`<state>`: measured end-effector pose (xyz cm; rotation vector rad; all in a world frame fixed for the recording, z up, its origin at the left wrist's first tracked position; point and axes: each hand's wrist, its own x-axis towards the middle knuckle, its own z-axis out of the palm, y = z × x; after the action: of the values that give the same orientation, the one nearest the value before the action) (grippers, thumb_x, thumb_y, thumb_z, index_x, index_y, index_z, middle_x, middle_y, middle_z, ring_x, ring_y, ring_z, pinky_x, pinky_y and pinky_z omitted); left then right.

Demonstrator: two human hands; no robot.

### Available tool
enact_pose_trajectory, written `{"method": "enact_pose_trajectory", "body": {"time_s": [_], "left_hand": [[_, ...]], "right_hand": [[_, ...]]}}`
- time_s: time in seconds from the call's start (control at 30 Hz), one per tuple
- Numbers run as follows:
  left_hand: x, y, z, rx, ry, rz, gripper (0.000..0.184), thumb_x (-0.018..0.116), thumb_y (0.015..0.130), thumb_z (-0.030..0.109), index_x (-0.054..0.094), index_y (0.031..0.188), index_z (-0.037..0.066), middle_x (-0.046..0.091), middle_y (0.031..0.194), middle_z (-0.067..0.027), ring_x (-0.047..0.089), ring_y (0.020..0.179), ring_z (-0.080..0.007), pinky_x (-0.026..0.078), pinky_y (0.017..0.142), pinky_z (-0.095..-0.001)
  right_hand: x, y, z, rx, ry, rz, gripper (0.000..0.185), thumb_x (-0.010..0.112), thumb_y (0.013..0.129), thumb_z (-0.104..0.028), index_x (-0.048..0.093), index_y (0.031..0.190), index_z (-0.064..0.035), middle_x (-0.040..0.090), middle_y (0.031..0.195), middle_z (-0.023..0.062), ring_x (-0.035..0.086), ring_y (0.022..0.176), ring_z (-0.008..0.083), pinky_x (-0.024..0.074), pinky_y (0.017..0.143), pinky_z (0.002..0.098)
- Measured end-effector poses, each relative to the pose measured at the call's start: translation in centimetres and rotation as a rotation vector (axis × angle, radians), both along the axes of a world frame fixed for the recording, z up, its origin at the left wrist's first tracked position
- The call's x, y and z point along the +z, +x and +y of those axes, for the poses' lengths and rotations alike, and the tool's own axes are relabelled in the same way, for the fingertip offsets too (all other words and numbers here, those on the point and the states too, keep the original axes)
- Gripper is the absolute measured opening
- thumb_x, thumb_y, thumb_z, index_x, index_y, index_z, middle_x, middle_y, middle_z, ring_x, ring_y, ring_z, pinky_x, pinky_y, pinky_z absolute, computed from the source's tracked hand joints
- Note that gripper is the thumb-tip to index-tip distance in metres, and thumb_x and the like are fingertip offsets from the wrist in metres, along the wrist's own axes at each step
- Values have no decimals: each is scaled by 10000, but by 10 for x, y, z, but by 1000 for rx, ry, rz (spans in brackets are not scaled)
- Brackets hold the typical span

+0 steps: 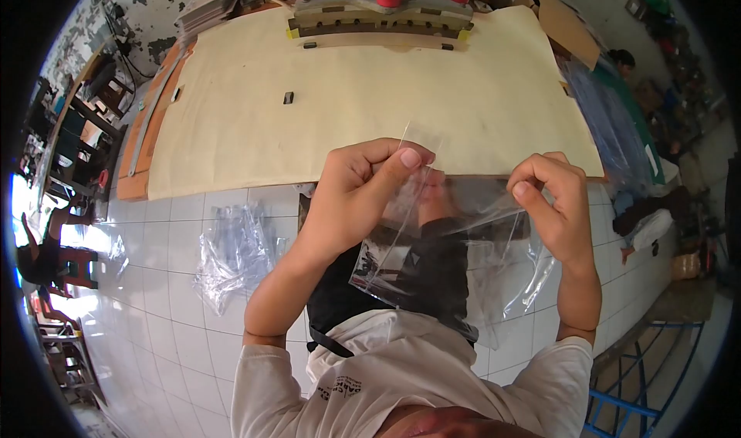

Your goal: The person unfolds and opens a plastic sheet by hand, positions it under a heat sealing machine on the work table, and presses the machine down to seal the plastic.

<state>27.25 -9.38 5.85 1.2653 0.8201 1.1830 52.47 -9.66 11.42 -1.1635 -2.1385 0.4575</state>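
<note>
A sheet of clear plastic (417, 264) is held up by two bare hands above the lap, in front of the near edge of a cream-topped table (370, 121). One end is pinched between the thumb and fingers of the left hand (370, 183); the other side is gripped by the thumb and forefinger of the right hand (554, 202). Crumpled plastic (235, 257) is seen on the tiled floor (154, 314), while the table's far side is occupied by a machine (378, 21) with red parts.

Clear plastic film (463, 241) — creased, glossy — hangs between left hand (359, 191) and right hand (554, 202).
</note>
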Motion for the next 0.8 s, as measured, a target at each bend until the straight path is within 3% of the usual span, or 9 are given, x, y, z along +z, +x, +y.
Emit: {"method": "enact_pose_trajectory", "body": {"time_s": [0.3, 0.4, 0.47, 0.5, 0.57, 0.73, 0.8], "left_hand": [[7, -1, -4, -40, 18, -98, 297, 518, 1020, 161, 600, 1130, -102, 710, 969, -150, 686, 928, -189, 543, 808, -283], [9, -3, -4, -36, -6, -87, 294, 515, 1021, 161, 598, 1132, -98, 705, 981, -156, 685, 950, -191, 547, 801, -277], [11, -4, -6, -35, -28, -69, 286, 517, 1020, 155, 600, 1132, -95, 705, 983, -153, 684, 948, -186, 546, 796, -270], [12, -5, -6, -34, -51, -52, 279, 519, 1018, 150, 602, 1132, -91, 704, 985, -150, 683, 947, -181, 545, 790, -263], [10, -4, -6, -26, -33, -71, 272, 524, 1016, 143, 603, 1137, -87, 705, 982, -144, 681, 950, -174, 542, 778, -252], [12, -4, -6, 11, 17, -26, 257, 532, 1011, 127, 604, 1154, -74, 711, 969, -127, 673, 930, -145, 526, 730, -229], [13, -6, -6, 20, 8, -18, 252, 546, 1001, 142, 591, 1101, -85, 709, 975, -172, 703, 908, -222, 571, 826, -312]], "right_hand": [[-3, 0, -1, 0, 59, -22, 87, 586, 803, -80, 608, 732, -35, 595, 642, 47, 513, 608, 195, 403, 728, 314], [-5, -1, 0, 51, 86, -28, 107, 574, 797, -43, 660, 859, -32, 606, 676, 52, 529, 624, 196, 412, 732, 320], [-6, -8, -3, 18, 74, 108, 293, 558, 780, 9, 675, 1043, -44, 613, 719, 60, 543, 640, 205, 422, 728, 324], [-6, -7, -2, 18, 74, 109, 293, 558, 780, 9, 675, 1043, -44, 613, 719, 60, 543, 640, 205, 422, 728, 324], [-4, -6, 3, 151, 183, -14, 450, 548, 765, 38, 651, 1188, -73, 608, 743, 67, 539, 644, 212, 427, 713, 325], [-3, -10, 5, 192, 186, -82, 459, 586, 787, 20, 651, 1225, -103, 589, 718, 53, 532, 635, 210, 420, 701, 321], [-4, -10, 6, 201, 164, -102, 459, 605, 800, 10, 648, 1241, -111, 586, 714, 47, 533, 634, 207, 418, 699, 320]]}}
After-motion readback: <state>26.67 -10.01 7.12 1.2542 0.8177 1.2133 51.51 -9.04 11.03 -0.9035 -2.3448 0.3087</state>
